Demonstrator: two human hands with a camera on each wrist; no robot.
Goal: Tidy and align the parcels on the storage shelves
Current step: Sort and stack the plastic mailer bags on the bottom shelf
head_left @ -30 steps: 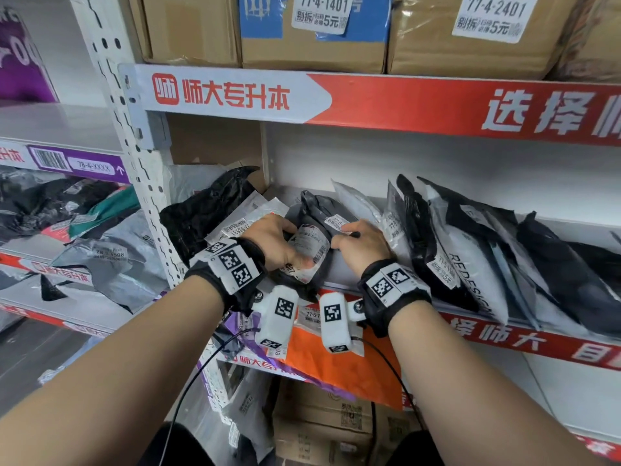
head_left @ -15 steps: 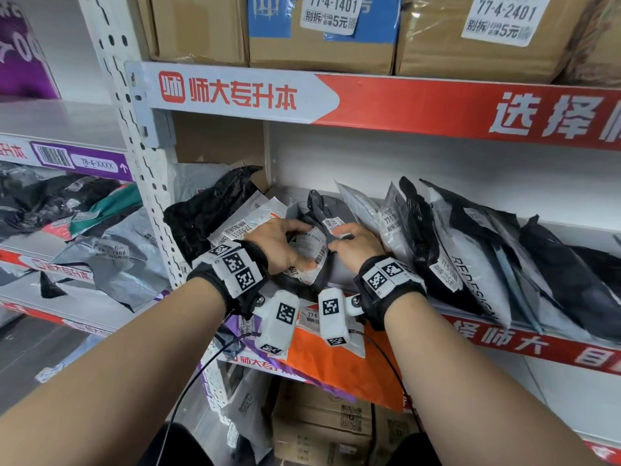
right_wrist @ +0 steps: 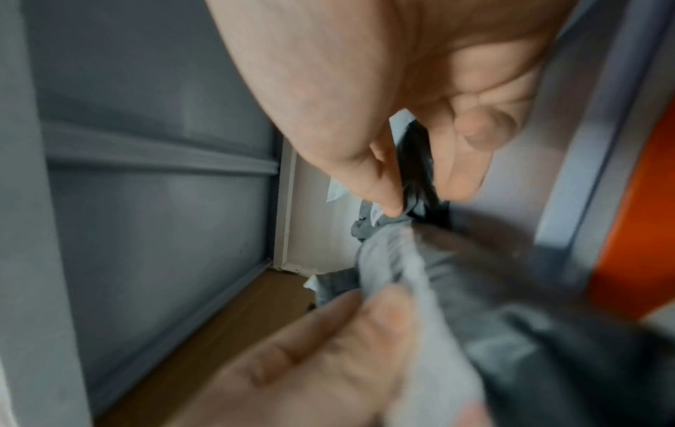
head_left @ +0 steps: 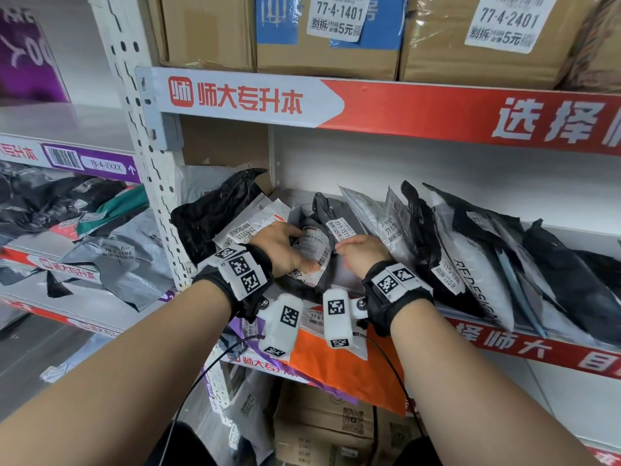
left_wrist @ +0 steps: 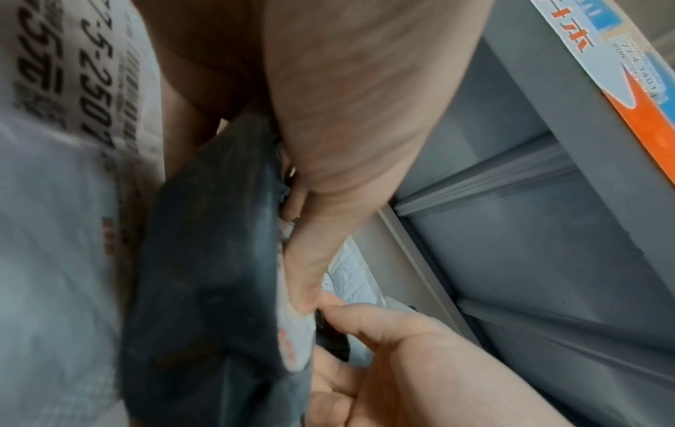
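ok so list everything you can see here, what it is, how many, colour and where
dark grey parcel: one, grey-black with white labels, middle shelf, held by both hands
leaning parcels: a row, exact count unclear, black, white and grey, middle shelf right of the hands
black bag: one, black, middle shelf by the upright
white labelled mailers: about two, white, between black bag and held parcel
cardboard boxes: at least three, brown, top shelf
orange mailer: one, orange, hanging over the lower shelf edge
neighbouring rack parcels: several, grey, black, green, far left
left hand: grips the dark grey parcel
right hand: pinches the same parcel
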